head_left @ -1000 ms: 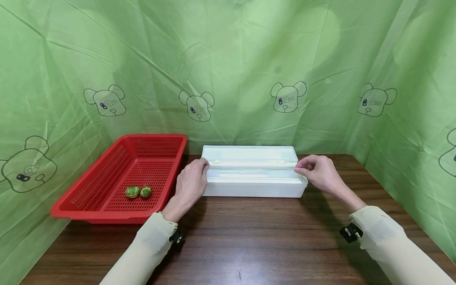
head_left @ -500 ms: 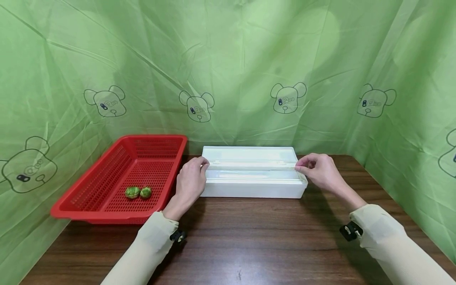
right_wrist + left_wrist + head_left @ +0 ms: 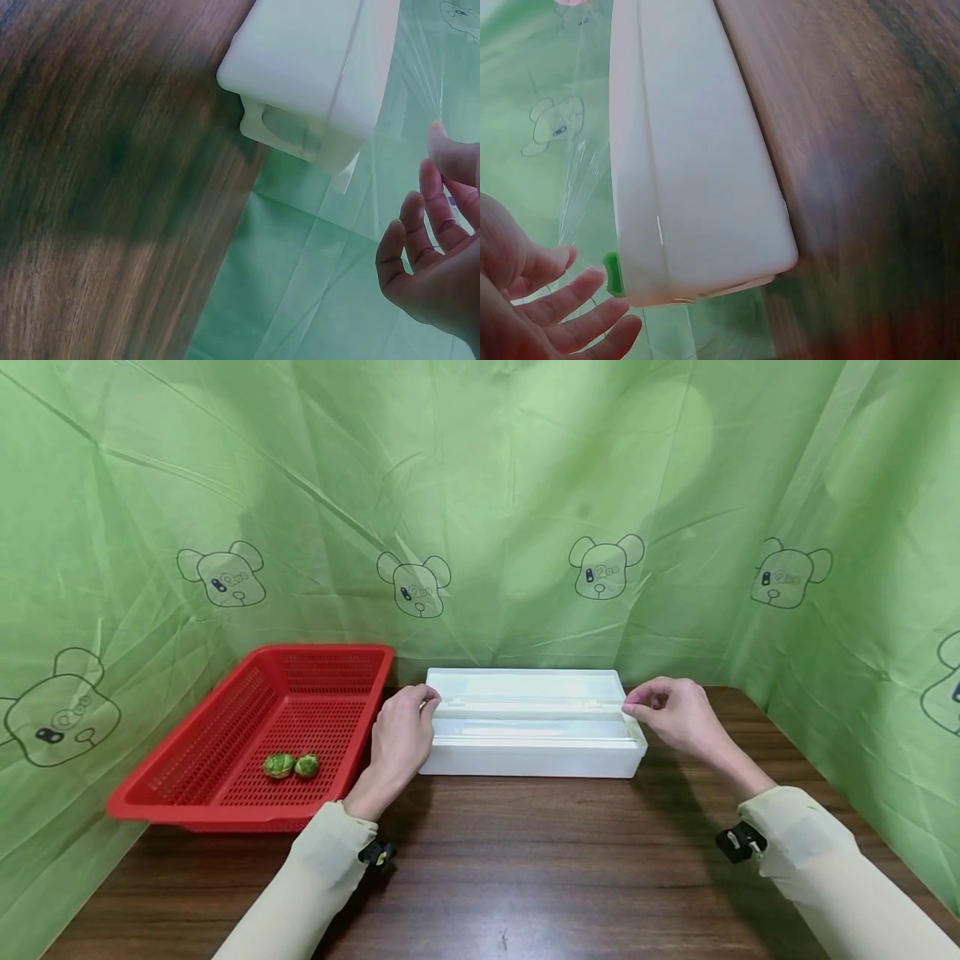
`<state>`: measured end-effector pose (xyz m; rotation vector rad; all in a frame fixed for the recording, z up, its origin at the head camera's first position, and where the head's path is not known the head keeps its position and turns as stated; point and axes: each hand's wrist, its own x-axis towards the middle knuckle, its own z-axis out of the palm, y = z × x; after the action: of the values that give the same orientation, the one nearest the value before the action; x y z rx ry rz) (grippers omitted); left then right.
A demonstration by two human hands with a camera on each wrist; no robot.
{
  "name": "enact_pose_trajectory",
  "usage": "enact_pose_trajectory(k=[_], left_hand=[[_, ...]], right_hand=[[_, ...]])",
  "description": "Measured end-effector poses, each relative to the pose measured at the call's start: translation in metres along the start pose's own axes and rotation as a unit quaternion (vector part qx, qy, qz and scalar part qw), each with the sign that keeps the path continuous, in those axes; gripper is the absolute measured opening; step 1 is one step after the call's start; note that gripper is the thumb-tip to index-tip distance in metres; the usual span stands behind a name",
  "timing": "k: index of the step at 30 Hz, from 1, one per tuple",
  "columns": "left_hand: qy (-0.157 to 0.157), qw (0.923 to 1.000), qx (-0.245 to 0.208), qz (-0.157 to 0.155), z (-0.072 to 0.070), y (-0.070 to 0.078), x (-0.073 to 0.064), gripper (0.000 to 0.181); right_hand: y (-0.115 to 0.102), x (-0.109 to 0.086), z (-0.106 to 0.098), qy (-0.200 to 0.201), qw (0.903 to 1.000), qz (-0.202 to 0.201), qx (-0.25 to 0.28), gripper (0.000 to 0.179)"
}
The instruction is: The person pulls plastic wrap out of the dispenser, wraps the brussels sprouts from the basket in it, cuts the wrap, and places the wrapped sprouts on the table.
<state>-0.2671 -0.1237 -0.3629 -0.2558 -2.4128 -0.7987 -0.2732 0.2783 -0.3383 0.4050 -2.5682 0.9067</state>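
Observation:
A long white plastic-wrap dispenser (image 3: 536,760) sits on the table with its lid (image 3: 525,681) raised at the back. My left hand (image 3: 403,735) is at its left end and my right hand (image 3: 675,718) at its right end. Between them stretches clear plastic wrap (image 3: 589,161), gathered into creases toward the fingertips. In the right wrist view, my thumb and index finger pinch a corner of the wrap (image 3: 427,71). My left thumb and index finger pinch the opposite corner. A small green piece (image 3: 613,274) shows at the dispenser's left end.
On the left stands a red perforated basket (image 3: 251,814) holding two small green Brussels sprouts, one (image 3: 279,766) beside the other (image 3: 307,766). Brown wooden table (image 3: 525,868) lies in front of the dispenser. A green printed curtain (image 3: 495,510) closes off the back and sides.
Both hands have moved slightly up and back over the dispenser, still pinching the wrap. Dispenser, basket and sprouts stay in place.

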Motion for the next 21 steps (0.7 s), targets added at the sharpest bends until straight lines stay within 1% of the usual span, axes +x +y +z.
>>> enact_pose_trajectory(k=[10,15,21], left_hand=[[0.0,0.9999,-0.013,-0.008,-0.0044,0.0032,0.0027,0.011],[0.001,0.9998,-0.018,-0.006,-0.0062,0.0039,0.0047,0.011],[0.004,0.9997,-0.021,-0.008,-0.0081,0.0056,0.0062,0.011]], right_hand=[[0.0003,0.0033,-0.0025,-0.003,0.9999,0.011,0.002,0.009],[-0.0015,0.004,-0.0054,-0.005,0.9998,0.016,0.002,0.01],[-0.0041,0.0045,-0.0078,-0.003,0.9999,0.014,0.004,0.009]])
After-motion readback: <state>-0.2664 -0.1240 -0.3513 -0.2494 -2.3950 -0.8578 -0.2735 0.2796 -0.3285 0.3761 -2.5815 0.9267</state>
